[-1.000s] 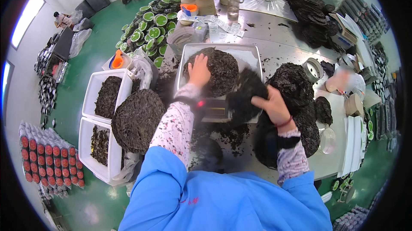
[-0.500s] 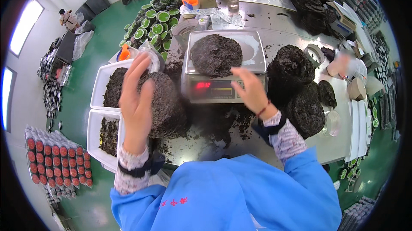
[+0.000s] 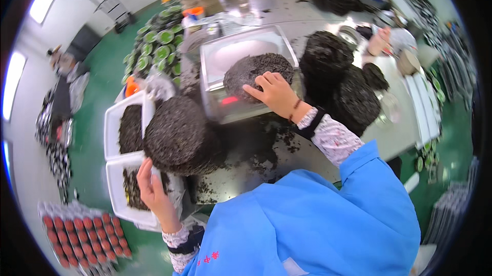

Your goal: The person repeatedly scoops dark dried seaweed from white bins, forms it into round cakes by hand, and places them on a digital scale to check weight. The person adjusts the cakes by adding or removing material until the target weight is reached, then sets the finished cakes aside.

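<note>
A round dark cake of dried seaweed (image 3: 246, 73) lies over the near part of a digital scale's pale pan (image 3: 238, 48). My right hand (image 3: 277, 91) is closed on the cake's near right edge, fingers on top; the thumb's underside is hidden. At the left, my left hand (image 3: 151, 189) is open with fingers apart, over the inner edge of the nearer white bin (image 3: 115, 194). Just beyond it stands a thick stack of seaweed cakes (image 3: 177, 135). I cannot tell whether my fingers touch the stack.
Another white bin (image 3: 113, 127) holds dark seaweed pieces. More seaweed piles (image 3: 356, 99) stand right of the scale. Crumbs litter the metal table (image 3: 241, 178). Beyond the scale are paper rolls (image 3: 210, 1) and an orange tape dispenser (image 3: 193, 13). Green-lidded packs (image 3: 164, 37) heap at the far left.
My right hand has closed on the cake, which has shifted right and nearer on the pan. My left hand has dropped from above the stack to the nearer bin. The view has turned.
</note>
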`<state>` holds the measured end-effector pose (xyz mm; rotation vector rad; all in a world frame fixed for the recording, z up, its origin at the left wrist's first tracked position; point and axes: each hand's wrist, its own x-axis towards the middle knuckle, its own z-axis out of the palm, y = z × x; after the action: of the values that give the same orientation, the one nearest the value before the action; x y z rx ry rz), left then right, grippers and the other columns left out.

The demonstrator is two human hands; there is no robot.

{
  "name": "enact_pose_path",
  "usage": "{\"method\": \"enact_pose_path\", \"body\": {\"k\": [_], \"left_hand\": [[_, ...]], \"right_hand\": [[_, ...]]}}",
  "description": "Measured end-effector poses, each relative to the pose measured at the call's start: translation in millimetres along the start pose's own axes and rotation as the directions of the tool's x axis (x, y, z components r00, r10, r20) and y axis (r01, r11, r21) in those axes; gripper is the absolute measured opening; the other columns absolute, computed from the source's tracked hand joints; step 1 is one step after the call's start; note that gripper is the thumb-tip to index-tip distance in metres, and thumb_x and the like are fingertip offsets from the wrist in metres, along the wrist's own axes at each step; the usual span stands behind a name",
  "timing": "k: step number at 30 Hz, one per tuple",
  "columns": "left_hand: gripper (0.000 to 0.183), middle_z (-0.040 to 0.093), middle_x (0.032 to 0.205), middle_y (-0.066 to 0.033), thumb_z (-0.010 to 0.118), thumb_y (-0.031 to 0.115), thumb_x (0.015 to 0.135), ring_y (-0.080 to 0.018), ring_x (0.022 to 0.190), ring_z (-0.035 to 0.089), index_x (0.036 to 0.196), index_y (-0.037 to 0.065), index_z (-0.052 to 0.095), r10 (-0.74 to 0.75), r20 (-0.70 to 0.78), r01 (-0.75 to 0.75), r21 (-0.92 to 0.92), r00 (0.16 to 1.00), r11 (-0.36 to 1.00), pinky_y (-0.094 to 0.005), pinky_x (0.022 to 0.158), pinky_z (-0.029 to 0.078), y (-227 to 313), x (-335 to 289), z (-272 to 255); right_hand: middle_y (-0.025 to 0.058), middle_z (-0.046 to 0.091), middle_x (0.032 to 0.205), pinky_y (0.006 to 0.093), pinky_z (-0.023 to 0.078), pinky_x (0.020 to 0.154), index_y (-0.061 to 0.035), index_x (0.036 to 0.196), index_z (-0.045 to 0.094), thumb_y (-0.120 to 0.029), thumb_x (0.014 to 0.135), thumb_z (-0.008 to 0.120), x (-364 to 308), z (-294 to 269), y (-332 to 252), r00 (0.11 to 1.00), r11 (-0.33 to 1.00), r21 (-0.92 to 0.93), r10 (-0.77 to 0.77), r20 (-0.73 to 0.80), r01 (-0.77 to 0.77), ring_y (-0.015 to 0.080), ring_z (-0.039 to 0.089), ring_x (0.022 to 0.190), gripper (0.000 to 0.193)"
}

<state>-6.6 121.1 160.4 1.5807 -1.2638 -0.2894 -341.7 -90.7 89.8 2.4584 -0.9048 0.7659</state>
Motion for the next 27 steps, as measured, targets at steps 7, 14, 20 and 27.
{"method": "enact_pose_path", "body": {"k": [7,14,20,27], "left_hand": [[0.027,0.057,0.127,-0.0137,0.045,0.001,0.095,-0.023,0.119,0.053,0.117,-0.005,0.059,-0.008,-0.023,0.005,-0.138,1.0,0.99,-0.0335,0.106,0.036,-22.4,3.9,19.4],[0.024,0.057,0.124,-0.0139,0.048,-0.004,0.09,-0.0264,0.122,0.051,0.111,-0.002,0.061,0.181,0.159,-0.15,-0.186,0.971,0.971,-0.0361,0.106,0.036,1.2,15.6,43.9],[0.028,0.052,0.13,-0.0126,0.052,0.003,0.091,-0.0251,0.122,0.047,0.118,0.0,0.059,0.014,-0.022,-0.014,-0.025,1.0,1.0,-0.0356,0.106,0.034,-43.9,11.2,8.7],[0.032,0.05,0.131,-0.0124,0.051,0.003,0.091,-0.0256,0.124,0.045,0.122,0.002,0.057,-0.072,-0.109,0.071,-0.007,0.991,0.997,-0.0361,0.106,0.033,-78.5,-9.5,-27.9]], "right_hand": [[0.0083,0.055,0.118,0.0419,0.042,0.094,-0.019,0.129,0.059,0.005,0.07,0.06,-84.3,-194.2,57.4,0.859,0.74,-0.437,0.44,-0.26,-0.511,0.0302,0.052,0.108,0.064],[0.0118,0.053,0.126,0.0458,0.039,0.099,-0.0112,0.129,0.053,-0.022,0.071,0.076,-177.1,-125.3,12.6,0.685,0.713,-0.308,0.697,0.211,-0.63,0.0328,0.046,0.12,0.063],[0.0128,0.055,0.123,0.0408,0.041,0.099,-0.0034,0.123,0.055,-0.013,0.074,0.073,-77.0,-87.9,-71.7,0.867,0.841,0.256,0.401,0.295,-0.476,0.0312,0.052,0.115,0.053],[0.0095,0.053,0.13,0.042,0.031,0.112,-0.0057,0.128,0.051,-0.015,0.078,0.063,79.4,-7.1,-135.8,0.98,0.971,0.154,-0.191,0.053,0.181,0.0253,0.046,0.127,0.053]]}}
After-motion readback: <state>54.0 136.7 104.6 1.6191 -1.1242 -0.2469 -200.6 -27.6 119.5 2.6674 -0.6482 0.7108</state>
